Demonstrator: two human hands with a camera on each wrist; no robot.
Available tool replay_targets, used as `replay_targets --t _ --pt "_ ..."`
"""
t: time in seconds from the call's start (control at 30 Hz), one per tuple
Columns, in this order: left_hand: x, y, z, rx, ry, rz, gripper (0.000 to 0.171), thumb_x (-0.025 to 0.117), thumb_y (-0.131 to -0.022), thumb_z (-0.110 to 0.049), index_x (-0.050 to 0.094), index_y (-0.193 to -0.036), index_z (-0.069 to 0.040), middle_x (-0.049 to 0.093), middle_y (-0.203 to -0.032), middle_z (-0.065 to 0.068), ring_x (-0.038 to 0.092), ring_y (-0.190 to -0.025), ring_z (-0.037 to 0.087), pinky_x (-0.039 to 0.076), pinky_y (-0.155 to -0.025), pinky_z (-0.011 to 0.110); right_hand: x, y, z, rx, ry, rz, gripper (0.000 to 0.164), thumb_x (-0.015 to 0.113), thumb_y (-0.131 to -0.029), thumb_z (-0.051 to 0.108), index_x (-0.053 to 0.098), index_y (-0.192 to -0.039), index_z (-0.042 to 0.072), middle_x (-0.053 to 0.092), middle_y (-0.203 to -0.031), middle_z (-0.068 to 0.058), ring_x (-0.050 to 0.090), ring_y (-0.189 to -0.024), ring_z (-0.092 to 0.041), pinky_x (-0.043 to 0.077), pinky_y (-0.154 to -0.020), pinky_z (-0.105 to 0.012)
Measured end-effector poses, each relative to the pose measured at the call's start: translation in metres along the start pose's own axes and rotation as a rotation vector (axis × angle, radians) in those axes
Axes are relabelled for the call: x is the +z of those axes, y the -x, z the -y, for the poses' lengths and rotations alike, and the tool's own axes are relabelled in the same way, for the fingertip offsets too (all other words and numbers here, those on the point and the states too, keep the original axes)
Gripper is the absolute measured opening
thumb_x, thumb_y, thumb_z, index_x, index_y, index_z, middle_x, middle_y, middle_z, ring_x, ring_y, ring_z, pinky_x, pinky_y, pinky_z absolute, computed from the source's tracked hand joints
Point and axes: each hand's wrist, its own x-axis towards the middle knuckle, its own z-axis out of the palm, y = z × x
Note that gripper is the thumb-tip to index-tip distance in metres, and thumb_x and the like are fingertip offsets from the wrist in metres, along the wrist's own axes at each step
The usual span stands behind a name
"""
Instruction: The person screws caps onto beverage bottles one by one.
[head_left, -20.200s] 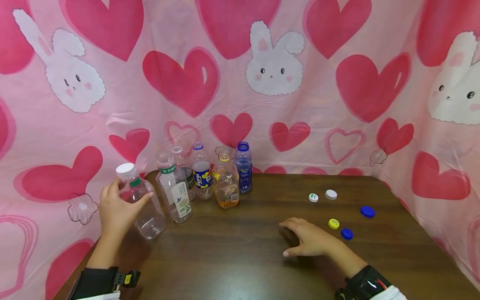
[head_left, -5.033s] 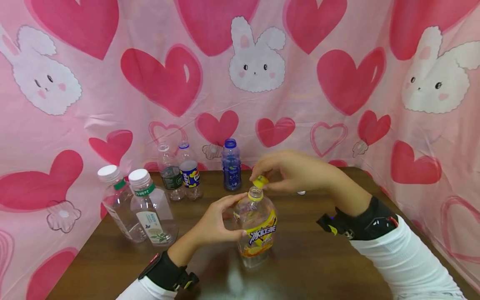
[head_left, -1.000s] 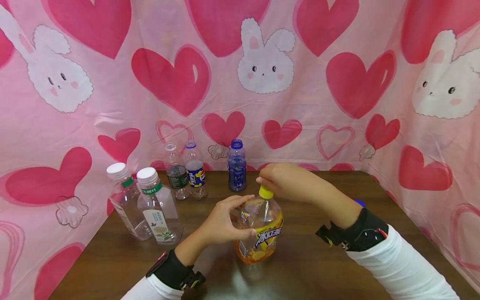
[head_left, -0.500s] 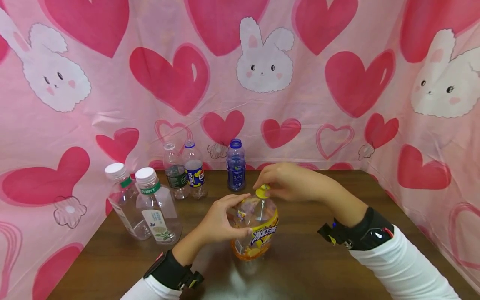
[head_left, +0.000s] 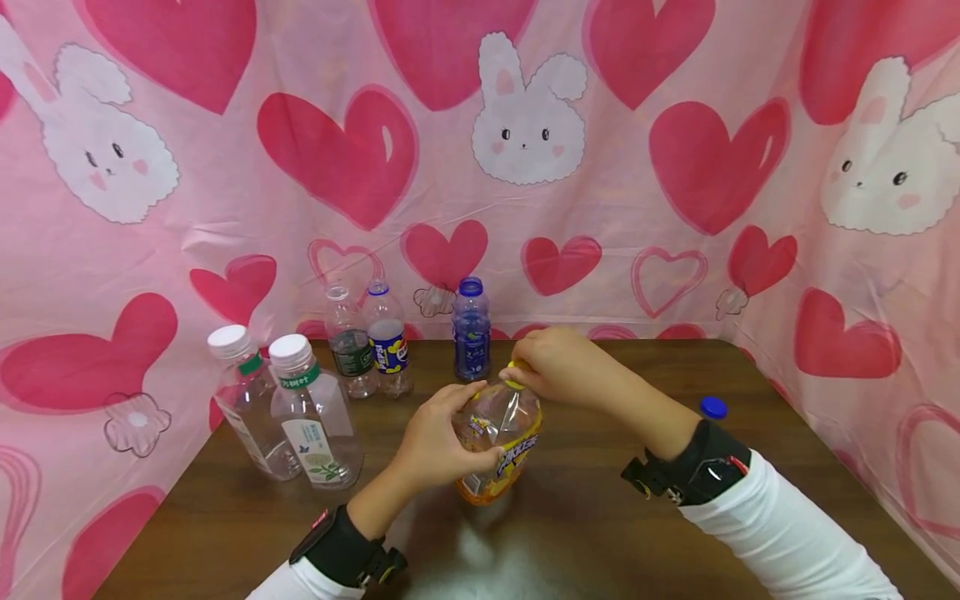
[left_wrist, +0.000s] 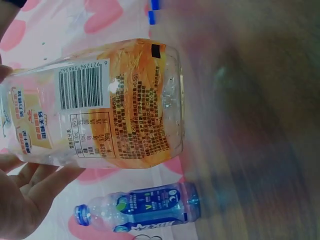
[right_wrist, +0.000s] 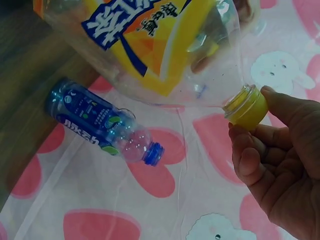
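My left hand (head_left: pixel 442 442) grips a clear iced tea bottle (head_left: pixel 498 450) round its upper body, thumb in front. Its orange and yellow label (left_wrist: pixel 135 105) with a barcode shows in the left wrist view. My right hand (head_left: pixel 562 362) pinches a yellow cap (right_wrist: pixel 251 114) between thumb and fingers. The cap sits over the threads of the bottle's neck, its lower threads still visible in the right wrist view. The bottle leans slightly to the right in the head view. In that view the right fingers cover most of the cap.
Two clear bottles with white caps, one in front (head_left: pixel 315 433) and one behind (head_left: pixel 251 417), stand at left. At the back are uncapped bottles: green-labelled (head_left: pixel 352 354), Pepsi (head_left: pixel 388 350) and blue (head_left: pixel 471 337). A blue cap (head_left: pixel 712 407) lies at right, partly behind my right wrist.
Five seconds ago the yellow cap was above the open neck; now it is on it. Over the last second the bottle shifted slightly left and my right hand turned at the cap.
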Motion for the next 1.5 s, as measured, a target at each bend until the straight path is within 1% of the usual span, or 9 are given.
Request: replay_targets --t 0.37,0.57,0.67,0.73,0.87,0.97,1.17,1.37,1.5 --pt "0.001 0.007 0.003 0.004 -0.058 -0.047 0.08 0.089 -0.057 -0.035 0.063 -0.128 -0.008 0.065 -0.114 0.0 0.062 -0.101 0.014 0.054 -0.083 0.04 0.004 -0.004 0.005 0.0 -0.006 0.007 0.025 0.072 -0.089 0.025 0.066 -0.073 0.007 0.055 -0.063 0.003 0.05 -0.056 -0.011 0.046 -0.055 -0.023" --pt "-0.005 0.012 0.008 -0.014 0.026 -0.03 0.078 0.089 -0.061 -0.033 0.06 -0.13 -0.011 0.063 -0.115 -0.002 0.061 -0.097 0.012 0.055 -0.077 0.031 0.005 -0.005 0.005 0.015 -0.062 0.005 0.026 0.069 -0.091 0.031 0.067 -0.076 0.01 0.055 -0.065 0.006 0.05 -0.059 -0.009 0.046 -0.058 -0.024" --pt "-0.015 0.017 0.015 -0.053 0.032 -0.057 0.078 0.09 -0.062 -0.029 0.059 -0.131 -0.01 0.063 -0.115 0.001 0.061 -0.096 0.015 0.056 -0.075 0.031 0.005 -0.003 0.003 0.048 -0.105 0.02 0.029 0.064 -0.094 0.035 0.068 -0.081 0.01 0.054 -0.067 0.006 0.05 -0.063 -0.011 0.046 -0.061 -0.027" --pt "-0.022 0.019 0.02 -0.104 -0.022 -0.097 0.079 0.09 -0.062 -0.029 0.058 -0.132 -0.009 0.063 -0.114 0.003 0.061 -0.095 0.018 0.056 -0.075 0.035 0.006 0.0 0.0 0.08 -0.12 0.033 0.029 0.063 -0.095 0.036 0.07 -0.086 0.009 0.059 -0.073 0.004 0.055 -0.069 -0.014 0.049 -0.066 -0.031" --pt "-0.034 0.025 0.03 -0.225 -0.221 -0.189 0.082 0.089 -0.063 -0.037 0.056 -0.132 -0.007 0.062 -0.116 0.011 0.061 -0.101 0.028 0.055 -0.078 0.048 0.009 0.01 -0.007 0.136 -0.117 0.056 0.034 0.062 -0.095 0.038 0.071 -0.099 0.006 0.068 -0.089 -0.003 0.064 -0.083 -0.019 0.053 -0.076 -0.037" --pt "-0.039 0.033 0.036 -0.26 -0.347 -0.269 0.084 0.088 -0.062 -0.041 0.056 -0.131 -0.004 0.062 -0.115 0.016 0.062 -0.1 0.034 0.054 -0.077 0.054 0.014 0.017 -0.012 0.17 -0.111 0.076 0.036 0.062 -0.094 0.04 0.071 -0.103 0.006 0.07 -0.094 -0.004 0.065 -0.089 -0.021 0.053 -0.081 -0.04" --pt "-0.045 0.047 0.044 -0.245 -0.442 -0.397 0.085 0.09 -0.058 -0.037 0.058 -0.126 0.002 0.062 -0.112 0.022 0.062 -0.096 0.039 0.052 -0.072 0.058 0.021 0.029 -0.021 0.182 -0.117 0.1 0.036 0.061 -0.095 0.039 0.07 -0.104 0.006 0.068 -0.093 -0.003 0.064 -0.091 -0.02 0.052 -0.085 -0.041" --pt "-0.048 0.051 0.048 -0.23 -0.516 -0.411 0.087 0.091 -0.059 -0.036 0.056 -0.124 0.01 0.057 -0.106 0.025 0.061 -0.087 0.042 0.053 -0.071 0.059 0.024 0.034 -0.023 0.192 -0.144 0.098 0.036 0.063 -0.094 0.038 0.069 -0.105 0.004 0.067 -0.09 -0.001 0.062 -0.085 -0.018 0.053 -0.08 -0.038" --pt "-0.049 0.05 0.05 -0.176 -0.576 -0.414 0.083 0.089 -0.063 -0.036 0.055 -0.122 0.011 0.062 -0.105 0.027 0.063 -0.089 0.043 0.053 -0.075 0.058 0.027 0.035 -0.022 0.182 -0.153 0.099 0.036 0.063 -0.094 0.039 0.069 -0.104 0.004 0.066 -0.088 0.0 0.062 -0.083 -0.017 0.053 -0.077 -0.037"
